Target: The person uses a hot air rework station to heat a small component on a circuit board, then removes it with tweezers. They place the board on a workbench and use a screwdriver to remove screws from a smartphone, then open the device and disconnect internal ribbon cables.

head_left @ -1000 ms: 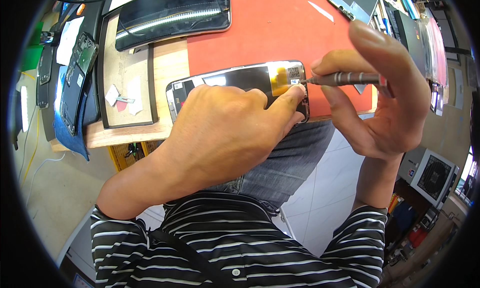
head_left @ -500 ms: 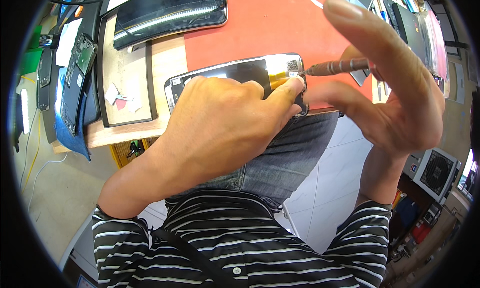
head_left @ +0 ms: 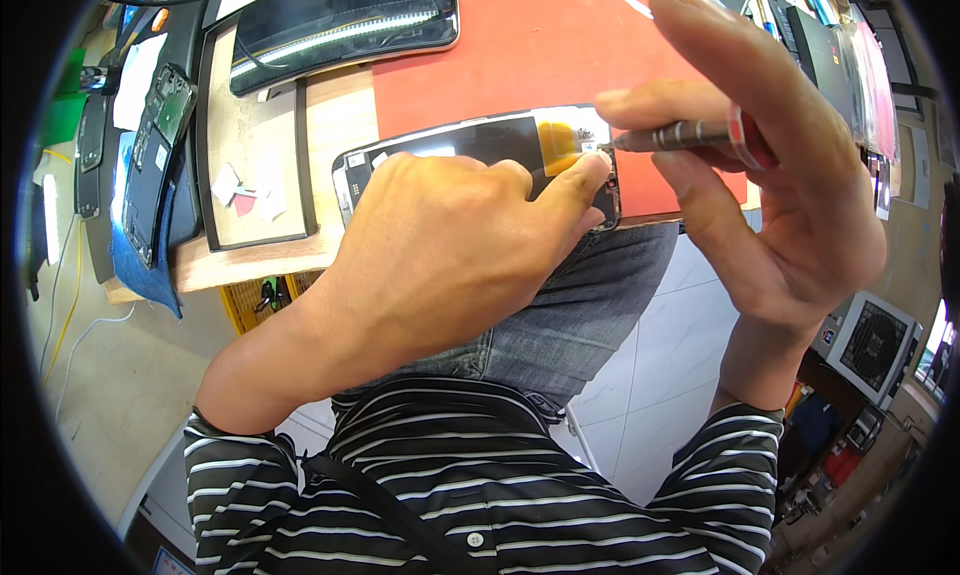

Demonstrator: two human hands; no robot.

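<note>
At the front edge of the table lies an opened smartphone part (head_left: 490, 145), a slim panel with a black middle, an amber flex patch and silvery edges. My left hand (head_left: 450, 230) is closed over its near side, with the thumb and index finger by its right end; the fingers underneath are hidden. In my right hand (head_left: 790, 195) a thin screwdriver (head_left: 670, 137) with a red-rimmed end is held nearly level. Thumb and fingers are around its shaft, and another finger stretches up past it. The screwdriver's tip meets the panel's right end, close to my left fingertips.
An orange-red mat (head_left: 520, 60) covers the table. A dark-screened tablet (head_left: 345, 30) lies beyond a shallow frame-like tray (head_left: 303, 165) with paper scraps. Phone housings (head_left: 155, 165) stand at the left on a blue cloth (head_left: 135, 275). A pointed white blade (head_left: 632, 2) lies at the back.
My right thumb and fingers have shifted along the screwdriver, closing round its shaft, and its red-rimmed end now shows. My left hand and the phone part have hardly moved.
</note>
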